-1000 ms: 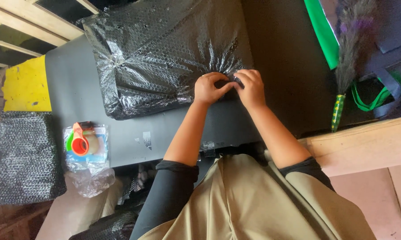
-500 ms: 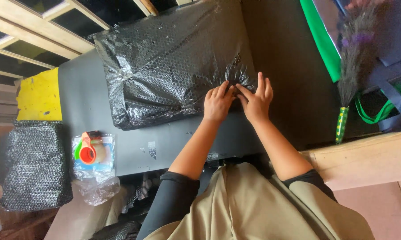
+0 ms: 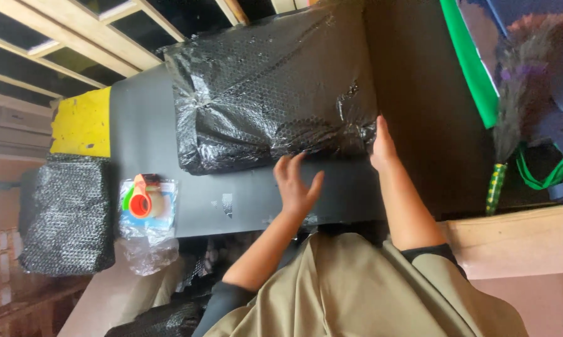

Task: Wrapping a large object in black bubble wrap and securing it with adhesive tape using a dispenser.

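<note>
A big package wrapped in black bubble wrap (image 3: 269, 93) lies on a dark grey table (image 3: 150, 131). My left hand (image 3: 297, 184) hovers with its fingers spread over the table, just in front of the package's near edge, and holds nothing. My right hand (image 3: 381, 146) rests flat with straight fingers against the package's right end, where the wrap is bunched. It touches the wrap without gripping it.
A clear bag holding an orange and green tape dispenser (image 3: 147, 200) lies at the table's near left. Beside it are a yellow sheet (image 3: 81, 122) and a smaller black bubble-wrapped bundle (image 3: 63, 215). A feather duster (image 3: 512, 106) and a green strap (image 3: 469, 56) lie to the right, with a wooden board (image 3: 512, 240) nearby.
Both hands were pinching the wrap together at the package's near right corner. They have parted: the left drew back over the table, the right slid to the package's end.
</note>
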